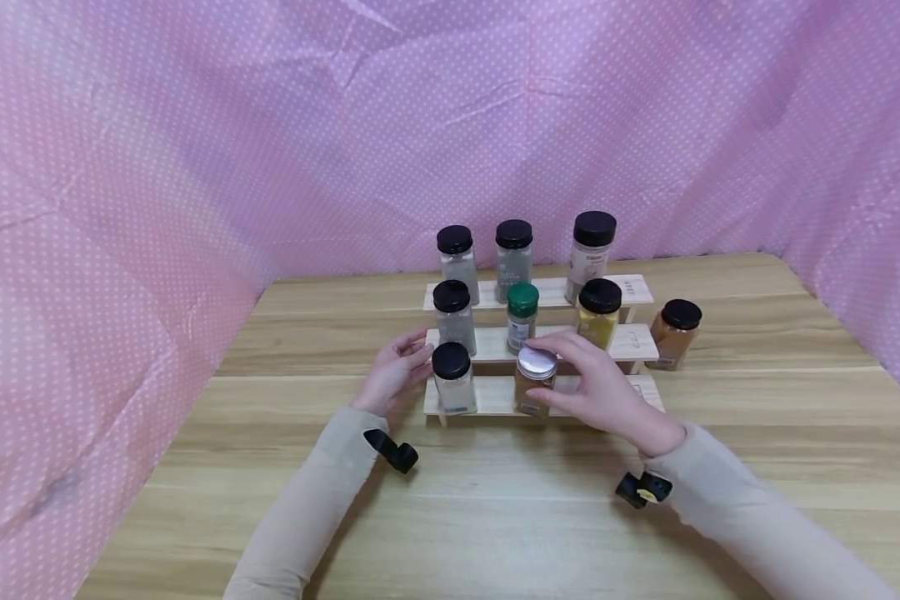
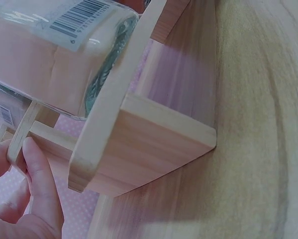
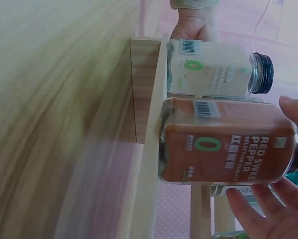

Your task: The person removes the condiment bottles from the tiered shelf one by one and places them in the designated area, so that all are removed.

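A three-tier wooden rack stands on the table with spice jars on every tier. At its left side, my left hand pinches the end of the middle board between thumb and finger. My right hand holds a red sweet pepper jar near its top, thumb at the front and fingers behind. That jar stands upright on the lowest tier; its lid shines silver in the head view. To its left on the same tier is a pale-filled jar with a black lid.
The middle tier bears a grey jar, a green-lidded jar and a yellow jar. Three black-lidded jars, including a black pepper jar, line the top tier. An orange-brown jar stands on the table right of the rack.
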Action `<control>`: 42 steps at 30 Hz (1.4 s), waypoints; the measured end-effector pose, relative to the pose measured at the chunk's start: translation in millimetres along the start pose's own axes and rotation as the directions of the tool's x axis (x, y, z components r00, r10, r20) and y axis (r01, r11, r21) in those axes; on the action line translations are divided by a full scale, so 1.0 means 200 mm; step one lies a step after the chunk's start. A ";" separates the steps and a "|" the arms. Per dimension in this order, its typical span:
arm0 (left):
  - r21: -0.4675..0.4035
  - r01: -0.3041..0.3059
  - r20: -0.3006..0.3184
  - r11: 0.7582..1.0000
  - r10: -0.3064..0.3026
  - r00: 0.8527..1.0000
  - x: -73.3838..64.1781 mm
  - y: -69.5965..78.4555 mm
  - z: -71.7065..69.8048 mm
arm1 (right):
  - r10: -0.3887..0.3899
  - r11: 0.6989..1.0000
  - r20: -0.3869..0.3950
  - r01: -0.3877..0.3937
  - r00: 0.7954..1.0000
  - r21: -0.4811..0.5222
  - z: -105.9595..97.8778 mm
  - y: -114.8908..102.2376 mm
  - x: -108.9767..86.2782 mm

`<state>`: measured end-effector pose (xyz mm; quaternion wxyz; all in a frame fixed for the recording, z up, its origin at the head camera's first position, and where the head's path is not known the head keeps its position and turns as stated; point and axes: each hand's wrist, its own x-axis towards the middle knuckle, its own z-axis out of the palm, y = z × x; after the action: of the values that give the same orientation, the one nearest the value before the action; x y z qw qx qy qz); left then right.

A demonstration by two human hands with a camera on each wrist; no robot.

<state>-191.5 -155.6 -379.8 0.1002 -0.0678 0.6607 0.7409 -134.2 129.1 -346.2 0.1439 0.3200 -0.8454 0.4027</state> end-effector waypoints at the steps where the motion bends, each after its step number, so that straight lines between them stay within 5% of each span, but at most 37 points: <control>1: -0.002 -0.002 0.002 1.000 0.002 1.000 0.00 0.00 0.00 | 0.002 1.000 0.000 -0.002 1.000 0.009 0.00 0.00 0.00; 12: -0.031 -0.024 0.005 0.999 0.025 1.000 0.00 -0.01 0.00 | 0.014 0.999 -0.004 -0.014 1.000 0.037 0.01 0.01 -0.01; 22: -0.030 -0.019 0.028 0.999 0.020 0.999 0.07 -0.06 -0.05 | -0.033 0.999 -0.036 0.035 0.999 0.033 0.01 0.03 0.00; 30: -0.049 -0.070 0.024 0.996 0.071 0.997 0.02 -0.03 -0.01 | -0.067 0.997 -0.047 0.068 0.997 0.028 0.01 0.03 0.00; 42: -0.061 -0.028 0.024 0.998 0.029 0.999 0.02 -0.02 0.00 | -0.107 0.989 -0.025 0.109 0.994 0.100 -0.03 0.03 0.00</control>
<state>-194.1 -155.9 -384.7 0.0957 -0.0521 0.6373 0.7628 -138.9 136.1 -346.8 0.1573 0.3683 -0.8038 0.4398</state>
